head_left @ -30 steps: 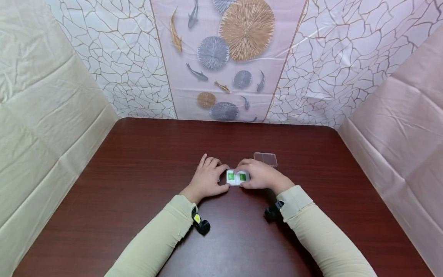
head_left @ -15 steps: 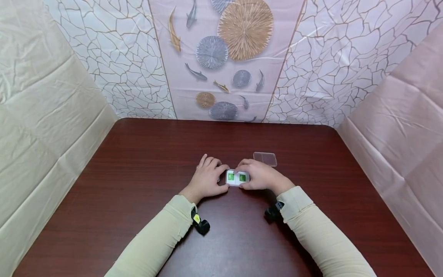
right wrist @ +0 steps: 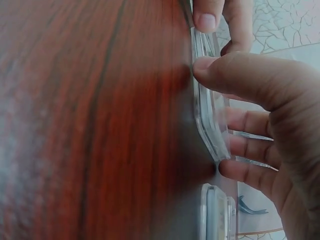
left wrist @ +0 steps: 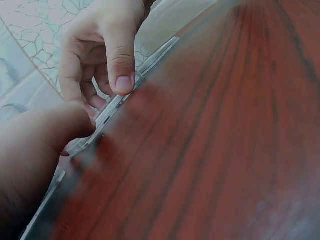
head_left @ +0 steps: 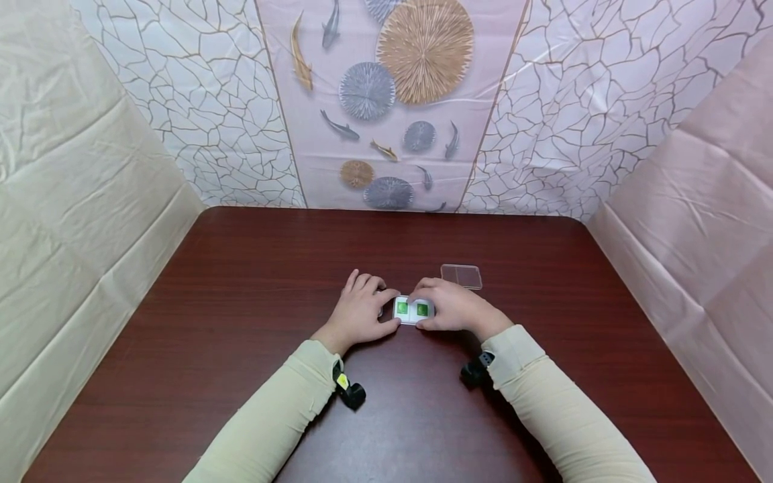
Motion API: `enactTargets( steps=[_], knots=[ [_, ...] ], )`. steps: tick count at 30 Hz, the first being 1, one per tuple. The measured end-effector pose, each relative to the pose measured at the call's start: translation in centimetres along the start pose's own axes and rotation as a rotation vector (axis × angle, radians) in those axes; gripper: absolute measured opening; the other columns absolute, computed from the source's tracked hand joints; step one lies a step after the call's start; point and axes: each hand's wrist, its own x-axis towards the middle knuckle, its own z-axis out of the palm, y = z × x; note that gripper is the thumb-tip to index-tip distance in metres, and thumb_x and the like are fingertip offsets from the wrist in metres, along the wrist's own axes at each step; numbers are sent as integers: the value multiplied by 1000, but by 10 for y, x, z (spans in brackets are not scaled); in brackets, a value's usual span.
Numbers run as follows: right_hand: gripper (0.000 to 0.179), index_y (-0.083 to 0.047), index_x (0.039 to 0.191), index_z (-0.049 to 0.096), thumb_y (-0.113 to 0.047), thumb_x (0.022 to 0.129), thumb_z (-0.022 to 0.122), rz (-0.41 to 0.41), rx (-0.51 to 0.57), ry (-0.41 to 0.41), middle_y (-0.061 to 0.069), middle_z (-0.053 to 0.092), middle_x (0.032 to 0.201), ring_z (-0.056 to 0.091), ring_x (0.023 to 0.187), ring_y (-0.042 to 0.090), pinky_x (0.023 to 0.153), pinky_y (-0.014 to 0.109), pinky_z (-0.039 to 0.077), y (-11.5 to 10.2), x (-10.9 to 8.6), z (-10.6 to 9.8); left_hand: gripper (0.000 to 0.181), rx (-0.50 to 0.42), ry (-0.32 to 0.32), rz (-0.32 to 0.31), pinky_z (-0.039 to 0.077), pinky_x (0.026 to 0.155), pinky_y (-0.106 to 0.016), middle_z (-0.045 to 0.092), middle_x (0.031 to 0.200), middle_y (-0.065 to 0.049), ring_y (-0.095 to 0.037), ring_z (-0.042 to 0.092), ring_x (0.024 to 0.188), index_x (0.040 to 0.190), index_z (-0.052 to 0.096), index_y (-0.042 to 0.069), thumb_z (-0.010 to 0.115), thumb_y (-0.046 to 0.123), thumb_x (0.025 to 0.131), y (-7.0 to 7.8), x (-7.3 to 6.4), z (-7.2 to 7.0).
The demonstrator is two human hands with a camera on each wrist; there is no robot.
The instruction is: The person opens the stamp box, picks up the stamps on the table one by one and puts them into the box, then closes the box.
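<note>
In the head view a small flat clear plastic case (head_left: pixel 413 310), with a white face bearing two green squares, lies on the table between the hands. My left hand (head_left: pixel 359 310) holds its left end, thumb at the near corner and index finger at the far one. The right hand (head_left: pixel 454 305) grips the other end between thumb and fingers, covering part of it. Edge-on in the right wrist view, the case (right wrist: pixel 204 107) shows clear layered walls. A clear rim (head_left: pixel 380 312) of another piece peeks from under the left palm, mostly hidden.
A transparent rectangular lid-like piece (head_left: pixel 461 276) lies just behind the right hand. The dark red-brown wooden table (head_left: pixel 272 255) meets a patterned cloth wall (head_left: pixel 386 157) at the back. Pale cloth panels (head_left: pixel 78 221) stand along both sides.
</note>
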Motion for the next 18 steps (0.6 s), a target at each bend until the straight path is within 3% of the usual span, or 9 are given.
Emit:
enactTargets(
  steps=[11, 18],
  knots=[
    [39, -15, 115, 75, -34, 82, 84, 28, -155, -23, 1, 65, 111, 60, 99, 20, 89, 42, 51, -12, 1, -5, 52, 29, -24, -14, 19, 116, -63, 57, 121, -2, -28, 47, 121, 130, 68, 30, 63, 57, 86, 4, 2, -2],
    [38, -11, 115, 73, -29, 83, 84, 23, -90, -10, 1, 63, 110, 60, 100, 20, 88, 39, 52, -12, -1, -1, 52, 41, -25, -34, 21, 116, -62, 58, 121, -1, -28, 47, 121, 127, 69, 29, 64, 56, 83, 7, 0, -3]
  ],
)
